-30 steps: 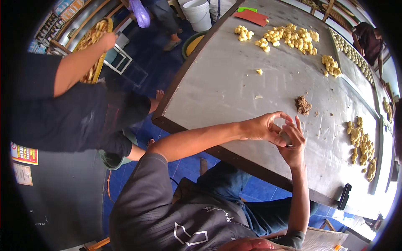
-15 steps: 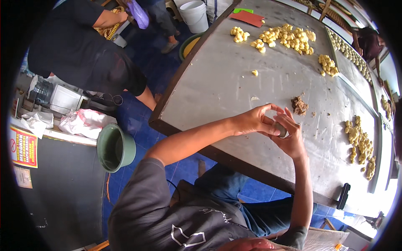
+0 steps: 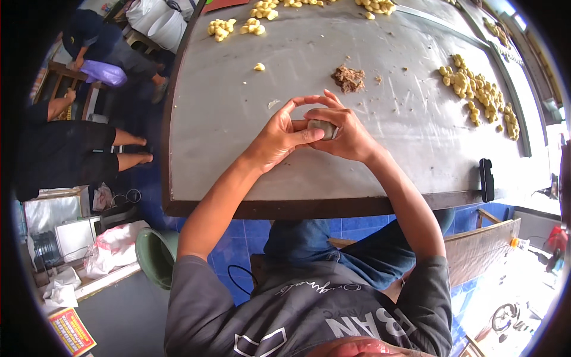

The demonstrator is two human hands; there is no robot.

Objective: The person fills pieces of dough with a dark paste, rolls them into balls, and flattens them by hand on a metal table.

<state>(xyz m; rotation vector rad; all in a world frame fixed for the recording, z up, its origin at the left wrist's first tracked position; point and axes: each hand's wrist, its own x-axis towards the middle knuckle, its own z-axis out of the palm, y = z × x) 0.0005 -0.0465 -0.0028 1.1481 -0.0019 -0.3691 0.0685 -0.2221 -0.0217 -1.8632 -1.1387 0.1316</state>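
Over the near part of the metal table, both my hands meet around a small, rounded grey-green lump point(image 3: 326, 128). My left hand point(image 3: 275, 140) is closed in from the left, its thumb pressed against the lump's face. From the right, my right hand point(image 3: 352, 138) curls its fingers around the same lump. Part of it is hidden behind the fingers. Just beyond my fingertips lies a crumbly brown heap point(image 3: 348, 79). A single small yellow piece point(image 3: 259, 67) rests farther left.
Clusters of yellow lumps point(image 3: 476, 86) lie at the table's right, with more point(image 3: 221, 29) along the far side. A black case point(image 3: 486, 180) sits near the right front edge. A green tub point(image 3: 156, 257) stands on the left. People point(image 3: 65, 149) are beyond the table's left side.
The view has swung to the right and levelled with the table's front edge. My hands still hold the grey-green lump together, with the left thumb now across it.
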